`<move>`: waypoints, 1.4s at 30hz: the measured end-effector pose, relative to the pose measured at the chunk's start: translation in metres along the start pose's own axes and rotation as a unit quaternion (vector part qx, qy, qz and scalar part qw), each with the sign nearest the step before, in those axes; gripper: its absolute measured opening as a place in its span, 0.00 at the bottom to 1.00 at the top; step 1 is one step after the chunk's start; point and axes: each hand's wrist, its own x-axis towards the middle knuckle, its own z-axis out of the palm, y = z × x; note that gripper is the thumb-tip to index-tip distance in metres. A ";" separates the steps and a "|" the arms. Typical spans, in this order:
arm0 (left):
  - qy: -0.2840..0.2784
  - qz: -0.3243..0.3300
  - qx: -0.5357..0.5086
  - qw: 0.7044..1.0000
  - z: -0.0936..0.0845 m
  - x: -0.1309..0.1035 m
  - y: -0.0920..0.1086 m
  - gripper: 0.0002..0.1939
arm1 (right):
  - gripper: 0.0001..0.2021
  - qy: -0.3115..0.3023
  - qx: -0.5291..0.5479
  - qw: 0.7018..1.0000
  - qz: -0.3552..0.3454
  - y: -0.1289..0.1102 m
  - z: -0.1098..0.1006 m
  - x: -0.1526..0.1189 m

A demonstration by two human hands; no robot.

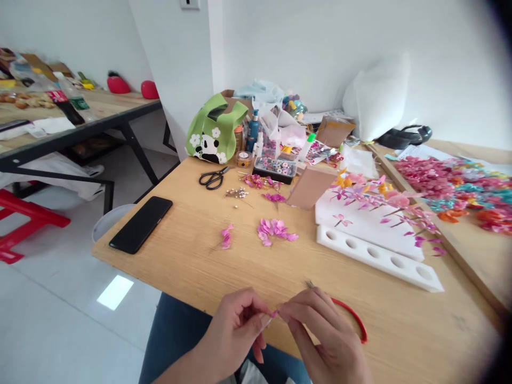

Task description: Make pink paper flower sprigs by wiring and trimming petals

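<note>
Near the table's front edge, my left hand (240,333) pinches a tiny pink petal (274,314) between thumb and finger. Fingertips of my right hand (320,330) are closed at the petal's other side; what they grip is too small to make out. Partly under my right hand lies a tool with a red handle (354,314), its metal tip (310,284) showing beyond the knuckles. Ahead on the wood are a cluster of pink petals (274,232) and a smaller pink petal bunch (226,236). Several pearl-like beads on stems (237,193) lie farther back.
A black phone (141,225) lies at the left edge and black scissors (213,178) behind it. A white foam block with holes (374,253) and finished-looking flower sprigs (372,200) occupy the right. A green panda bag (216,130) and a bead box (276,169) stand at the back.
</note>
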 end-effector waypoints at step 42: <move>0.069 0.063 0.154 0.984 -0.014 0.008 0.012 0.10 | 0.06 -0.003 0.014 0.996 0.086 0.001 0.015 0.010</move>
